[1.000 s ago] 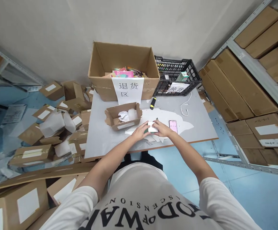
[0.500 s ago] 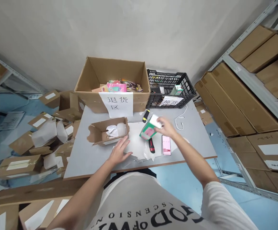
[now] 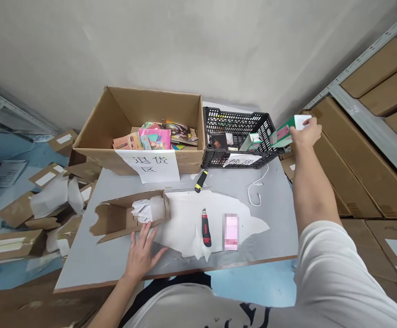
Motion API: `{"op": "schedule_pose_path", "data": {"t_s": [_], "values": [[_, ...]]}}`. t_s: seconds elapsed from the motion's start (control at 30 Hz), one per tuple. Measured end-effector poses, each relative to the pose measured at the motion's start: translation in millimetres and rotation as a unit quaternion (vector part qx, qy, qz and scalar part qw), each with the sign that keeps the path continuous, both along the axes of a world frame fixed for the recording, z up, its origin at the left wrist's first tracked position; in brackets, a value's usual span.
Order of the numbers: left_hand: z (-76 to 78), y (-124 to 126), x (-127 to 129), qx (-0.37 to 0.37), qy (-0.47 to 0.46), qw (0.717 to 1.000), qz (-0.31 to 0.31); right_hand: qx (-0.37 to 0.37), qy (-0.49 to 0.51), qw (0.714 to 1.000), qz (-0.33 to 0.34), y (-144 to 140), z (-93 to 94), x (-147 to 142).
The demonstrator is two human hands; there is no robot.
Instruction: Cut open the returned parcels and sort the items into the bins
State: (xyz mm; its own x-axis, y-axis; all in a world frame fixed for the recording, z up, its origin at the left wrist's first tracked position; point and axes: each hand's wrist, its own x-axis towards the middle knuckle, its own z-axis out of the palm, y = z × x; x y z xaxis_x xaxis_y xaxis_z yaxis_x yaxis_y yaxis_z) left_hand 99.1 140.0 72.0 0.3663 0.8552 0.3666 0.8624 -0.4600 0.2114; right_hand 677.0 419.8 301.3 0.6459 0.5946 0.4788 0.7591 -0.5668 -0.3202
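My right hand (image 3: 306,132) grips a green and white box (image 3: 283,133) with a pink picture on its side. That box is tilted at the right rim of the black plastic crate (image 3: 215,159), which holds another small green and white box (image 3: 251,142) and a dark box (image 3: 219,141). On the table's near left, my left hand (image 3: 142,253) rests with its fingers spread, its fingertips by the small open cardboard box (image 3: 116,221). Crumpled white paper (image 3: 142,211) lies inside that cardboard box.
A large cardboard box (image 3: 99,159) with colourful booklets stands left of the crate. A red-black utility knife (image 3: 206,230), a yellow-black knife (image 3: 201,181), a phone (image 3: 231,232) and a white cable (image 3: 249,193) lie on the table. Shelved cartons (image 3: 365,168) flank the right side.
My right hand has carried the green and white box from above the table's middle up and right to the crate's edge. My left hand stays near the small cardboard box.
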Motion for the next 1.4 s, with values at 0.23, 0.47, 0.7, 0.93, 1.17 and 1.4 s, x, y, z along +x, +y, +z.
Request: {"op": "schedule_pose_path", "data": {"t_s": [0.23,0.47,0.7,0.93,1.17,1.4], "values": [[2.6,0,1,-0.016,0.019,1.000,0.019,0.024,-0.022,0.999,0.013,45,-30.8,17],[7.0,2,2,-0.014,0.025,1.000,0.014,-0.007,0.005,1.000,-0.009,38,-60.0,27],[7.8,2,4,-0.016,0.025,0.999,0.020,-0.122,0.058,0.991,-0.005,27,-117.1,21],[5.5,-3,3,-0.025,0.034,0.999,0.027,-0.303,0.026,0.951,-0.044,52,-146.1,18],[2.5,-6,2,-0.027,0.028,0.999,0.027,-0.342,0.051,0.938,-0.004,44,-144.9,23],[5.0,-5,-4,-0.017,-0.021,0.999,0.020,-0.044,0.097,0.987,0.119,-21,-117.3,-48]]}}
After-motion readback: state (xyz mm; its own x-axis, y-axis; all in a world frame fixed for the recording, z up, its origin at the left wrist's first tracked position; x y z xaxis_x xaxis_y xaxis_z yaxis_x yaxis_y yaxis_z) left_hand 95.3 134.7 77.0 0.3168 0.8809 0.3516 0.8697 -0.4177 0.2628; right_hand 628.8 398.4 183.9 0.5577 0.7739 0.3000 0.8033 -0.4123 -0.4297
